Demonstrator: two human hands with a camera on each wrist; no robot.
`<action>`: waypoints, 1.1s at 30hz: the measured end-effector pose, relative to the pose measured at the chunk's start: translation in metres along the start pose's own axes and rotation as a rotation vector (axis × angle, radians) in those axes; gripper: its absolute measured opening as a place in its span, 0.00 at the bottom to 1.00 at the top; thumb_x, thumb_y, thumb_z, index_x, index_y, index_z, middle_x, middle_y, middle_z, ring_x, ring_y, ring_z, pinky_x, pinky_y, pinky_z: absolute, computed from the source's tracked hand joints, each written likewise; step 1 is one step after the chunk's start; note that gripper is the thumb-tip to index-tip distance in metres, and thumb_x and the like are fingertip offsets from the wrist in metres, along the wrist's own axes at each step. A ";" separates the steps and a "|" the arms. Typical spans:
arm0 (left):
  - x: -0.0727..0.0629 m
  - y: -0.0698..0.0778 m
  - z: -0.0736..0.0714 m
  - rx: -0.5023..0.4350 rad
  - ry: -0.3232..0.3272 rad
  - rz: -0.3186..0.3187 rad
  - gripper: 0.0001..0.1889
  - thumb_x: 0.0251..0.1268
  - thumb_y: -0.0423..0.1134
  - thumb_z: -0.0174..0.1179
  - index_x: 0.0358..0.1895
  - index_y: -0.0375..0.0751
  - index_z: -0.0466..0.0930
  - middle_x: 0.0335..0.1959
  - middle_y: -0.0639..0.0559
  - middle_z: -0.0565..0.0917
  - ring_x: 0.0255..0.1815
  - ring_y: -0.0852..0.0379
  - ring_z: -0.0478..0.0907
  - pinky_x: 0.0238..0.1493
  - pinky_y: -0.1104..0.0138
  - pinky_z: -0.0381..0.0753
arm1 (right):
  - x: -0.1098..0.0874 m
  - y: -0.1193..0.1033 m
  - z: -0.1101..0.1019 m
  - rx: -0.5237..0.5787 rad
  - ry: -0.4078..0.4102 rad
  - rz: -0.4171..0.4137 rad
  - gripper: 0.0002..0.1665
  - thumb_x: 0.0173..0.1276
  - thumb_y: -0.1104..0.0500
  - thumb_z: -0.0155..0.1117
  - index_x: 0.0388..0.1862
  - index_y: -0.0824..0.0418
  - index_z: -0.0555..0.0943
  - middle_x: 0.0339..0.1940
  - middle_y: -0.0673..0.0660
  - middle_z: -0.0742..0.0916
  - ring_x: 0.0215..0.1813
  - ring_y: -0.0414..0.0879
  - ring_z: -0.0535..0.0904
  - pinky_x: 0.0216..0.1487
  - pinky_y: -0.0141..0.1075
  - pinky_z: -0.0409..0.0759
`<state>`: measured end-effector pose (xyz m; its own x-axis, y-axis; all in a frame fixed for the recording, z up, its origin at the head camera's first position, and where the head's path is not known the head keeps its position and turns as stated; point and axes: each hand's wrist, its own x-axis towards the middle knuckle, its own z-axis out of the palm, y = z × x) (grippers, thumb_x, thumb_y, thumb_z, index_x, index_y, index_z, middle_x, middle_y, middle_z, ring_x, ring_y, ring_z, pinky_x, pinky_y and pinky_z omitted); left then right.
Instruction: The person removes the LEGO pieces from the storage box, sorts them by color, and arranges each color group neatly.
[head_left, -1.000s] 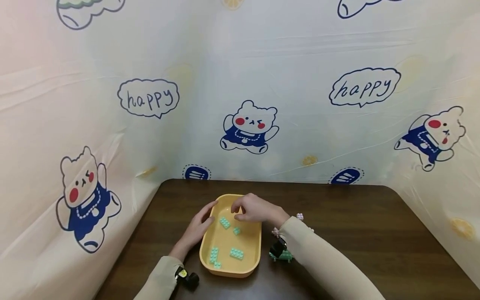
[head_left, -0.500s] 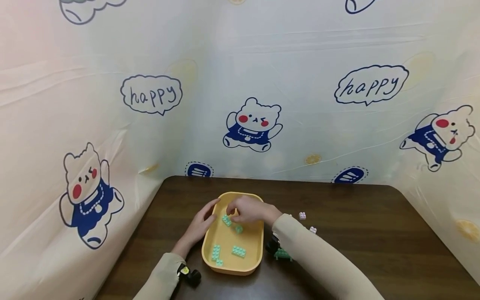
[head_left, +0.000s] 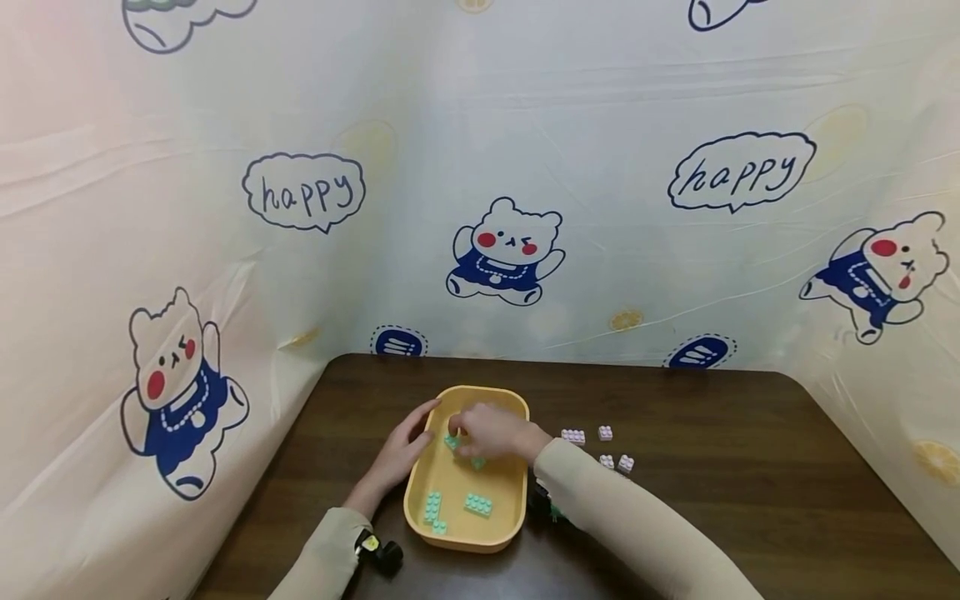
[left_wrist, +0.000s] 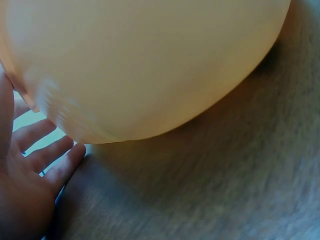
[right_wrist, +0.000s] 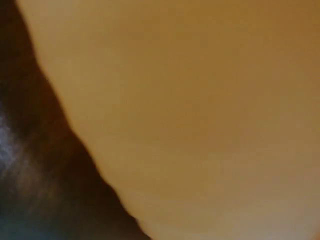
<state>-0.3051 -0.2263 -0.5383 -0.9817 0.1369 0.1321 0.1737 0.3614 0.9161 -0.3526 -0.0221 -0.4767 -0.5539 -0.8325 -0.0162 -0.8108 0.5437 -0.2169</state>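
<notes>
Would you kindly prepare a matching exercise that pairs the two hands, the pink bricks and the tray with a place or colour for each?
Column 1
1. left hand
2. right hand
3. pale pink bricks
4. tray

Column 2
A. yellow
B. on the table, right of the tray
C. at the tray's left side
D. over the tray's inside

Pairs: 1-C; 2-D; 3-B; 4-A

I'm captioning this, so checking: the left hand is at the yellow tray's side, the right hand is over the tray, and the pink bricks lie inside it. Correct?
Not quite: the head view shows the pink bricks lying on the table, to the right of the yellow tray. The left hand and right hand are as you say.
</notes>
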 end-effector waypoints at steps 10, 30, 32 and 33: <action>-0.004 0.018 -0.003 -0.016 -0.046 0.000 0.27 0.73 0.32 0.48 0.74 0.47 0.61 0.75 0.43 0.62 0.73 0.43 0.62 0.66 0.50 0.70 | 0.001 -0.003 0.009 -0.007 0.019 0.012 0.10 0.64 0.49 0.67 0.41 0.51 0.82 0.28 0.41 0.81 0.25 0.32 0.74 0.27 0.24 0.73; -0.011 0.036 -0.008 -0.031 -0.081 -0.014 0.27 0.73 0.32 0.48 0.74 0.45 0.60 0.75 0.42 0.61 0.72 0.43 0.64 0.63 0.56 0.74 | -0.004 -0.005 0.003 0.094 0.056 0.045 0.08 0.65 0.54 0.65 0.41 0.54 0.81 0.25 0.43 0.80 0.21 0.34 0.73 0.23 0.26 0.72; -0.011 0.035 -0.008 -0.030 -0.078 -0.012 0.27 0.73 0.32 0.48 0.74 0.45 0.60 0.75 0.42 0.61 0.72 0.43 0.63 0.63 0.55 0.74 | -0.008 -0.006 -0.003 0.092 0.068 0.049 0.08 0.65 0.53 0.65 0.41 0.54 0.81 0.25 0.43 0.81 0.21 0.34 0.73 0.24 0.26 0.73; -0.011 0.034 -0.008 -0.029 -0.077 -0.008 0.27 0.73 0.32 0.48 0.74 0.45 0.60 0.75 0.42 0.61 0.72 0.43 0.63 0.63 0.55 0.73 | -0.010 -0.006 -0.006 0.083 0.078 0.051 0.08 0.65 0.53 0.65 0.41 0.54 0.81 0.26 0.43 0.81 0.22 0.34 0.73 0.25 0.26 0.73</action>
<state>-0.2887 -0.2231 -0.5053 -0.9740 0.2051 0.0961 0.1623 0.3365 0.9276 -0.3431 -0.0160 -0.4694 -0.6098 -0.7912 0.0461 -0.7644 0.5717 -0.2983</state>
